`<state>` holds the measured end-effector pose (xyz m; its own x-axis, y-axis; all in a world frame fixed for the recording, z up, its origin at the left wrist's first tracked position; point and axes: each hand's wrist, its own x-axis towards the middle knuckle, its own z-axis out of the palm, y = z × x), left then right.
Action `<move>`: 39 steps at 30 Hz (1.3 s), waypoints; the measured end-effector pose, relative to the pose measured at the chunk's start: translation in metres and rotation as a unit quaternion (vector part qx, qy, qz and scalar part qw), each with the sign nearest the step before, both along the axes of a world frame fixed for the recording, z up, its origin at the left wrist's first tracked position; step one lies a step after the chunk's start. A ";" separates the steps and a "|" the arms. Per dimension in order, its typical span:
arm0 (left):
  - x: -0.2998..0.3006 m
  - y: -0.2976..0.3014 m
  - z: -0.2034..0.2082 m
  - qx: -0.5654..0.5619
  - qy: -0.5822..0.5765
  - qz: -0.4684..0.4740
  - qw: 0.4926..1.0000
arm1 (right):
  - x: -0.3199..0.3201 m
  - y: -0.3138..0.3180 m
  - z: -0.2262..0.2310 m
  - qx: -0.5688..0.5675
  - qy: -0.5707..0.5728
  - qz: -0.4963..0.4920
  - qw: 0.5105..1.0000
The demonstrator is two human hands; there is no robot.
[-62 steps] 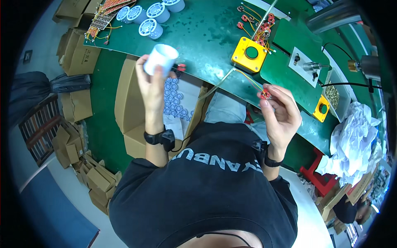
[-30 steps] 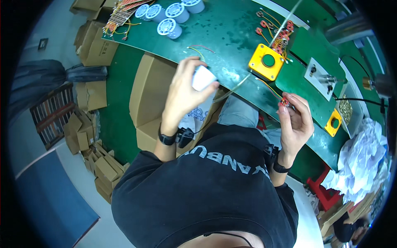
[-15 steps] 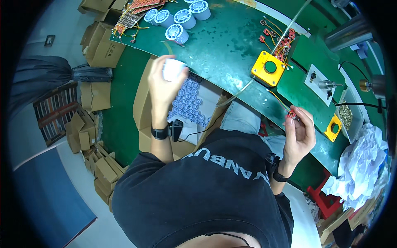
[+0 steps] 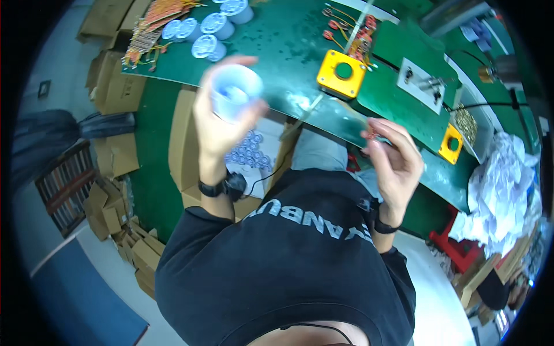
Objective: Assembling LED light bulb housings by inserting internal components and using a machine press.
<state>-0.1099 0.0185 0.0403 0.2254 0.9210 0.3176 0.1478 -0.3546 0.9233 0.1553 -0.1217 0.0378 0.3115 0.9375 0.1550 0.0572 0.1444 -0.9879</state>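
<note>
My left hand [image 4: 212, 130] is closed around a pale blue plastic cup [image 4: 249, 86], over the near edge of the green workbench. The cup's hollow mouth faces me, and something bluish inside it is blurred. Off to the right, my right hand [image 4: 401, 161] pinches a small red wired part [image 4: 373, 133] between thumb and fingertips, mostly hidden by the fingers. Similar cups [image 4: 214, 24] stand at the far left of the bench. A pile of red parts with yellow wires [image 4: 362, 39] lies at the back.
A yellow box with a green button [image 4: 341, 74] sits mid-bench, beside a green press bed with a metal fixture plate [image 4: 420, 85]. A second yellow button box [image 4: 450, 144] and a bin of small metal pieces [image 4: 466, 124] are on the right. Below the bench, a cardboard carton [image 4: 180, 144] holds many round blue pieces.
The cup in my left hand has turned so its open mouth now shows. My right hand has moved up and left with the red part. The whole view has shifted somewhat.
</note>
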 end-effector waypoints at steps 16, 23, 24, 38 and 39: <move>0.060 -0.028 -0.006 0.095 0.030 -0.143 0.985 | 0.008 0.004 0.001 0.062 -0.262 -0.133 0.954; 0.053 -0.025 -0.007 0.106 0.119 -0.127 0.979 | 0.016 -0.009 0.025 0.074 -0.058 -0.159 0.983; 0.054 -0.025 -0.008 0.112 0.114 -0.131 0.979 | 0.014 -0.008 0.026 0.067 -0.100 -0.131 0.984; 0.065 -0.026 -0.006 0.113 0.115 -0.134 0.978 | -0.004 0.011 0.021 0.098 -0.271 -0.062 0.956; 0.066 -0.027 -0.006 0.113 0.116 -0.134 0.978 | -0.006 0.010 0.024 0.093 -0.272 -0.060 0.956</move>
<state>-0.0444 -0.0082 0.0346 0.5385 0.7317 0.4180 0.2173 -0.5998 0.7701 0.1495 -0.1112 0.0619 0.2404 0.8411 0.4846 0.5819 0.2747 -0.7655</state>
